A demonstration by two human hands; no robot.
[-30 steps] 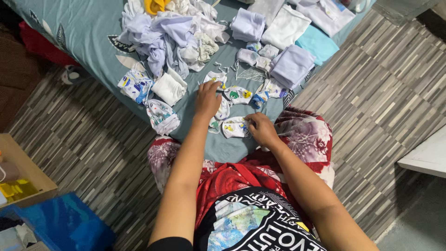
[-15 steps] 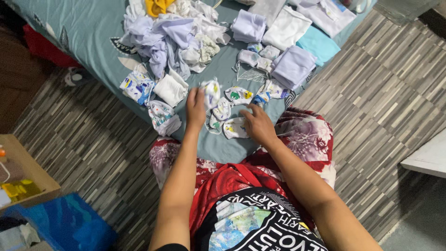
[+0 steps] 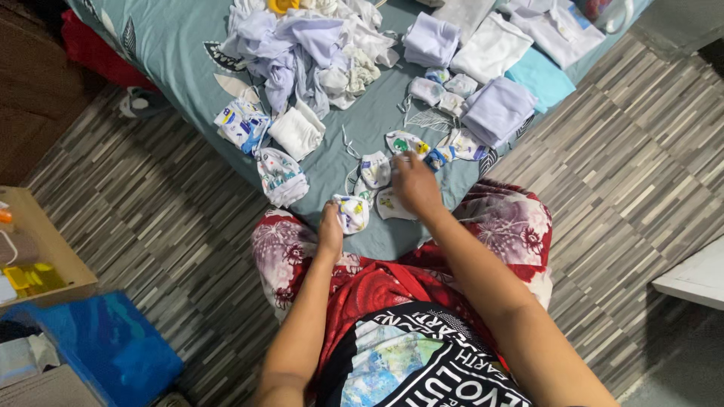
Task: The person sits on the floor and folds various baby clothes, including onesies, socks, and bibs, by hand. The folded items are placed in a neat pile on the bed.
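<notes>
Several small white baby mittens with coloured prints lie near the front edge of a teal sheet (image 3: 362,128). My left hand (image 3: 329,230) grips one printed mitten (image 3: 352,213) by its edge, close to my lap. Over another mitten (image 3: 391,205) my right hand (image 3: 416,185) rests palm down, with its fingers reaching toward a mitten (image 3: 406,142) further back. One more mitten (image 3: 375,169) lies between the two hands.
A heap of pale baby clothes (image 3: 302,45) lies at the back, folded lilac and white pieces (image 3: 498,109) at right, a small printed cap (image 3: 280,175) and folded cloths (image 3: 298,132) at left. A blue bag (image 3: 98,347) and wooden tray (image 3: 38,256) sit on the striped floor.
My left hand has drawn back from the middle mittens toward my lap, taking one mitten with it. My right hand has shifted forward and up onto the mittens.
</notes>
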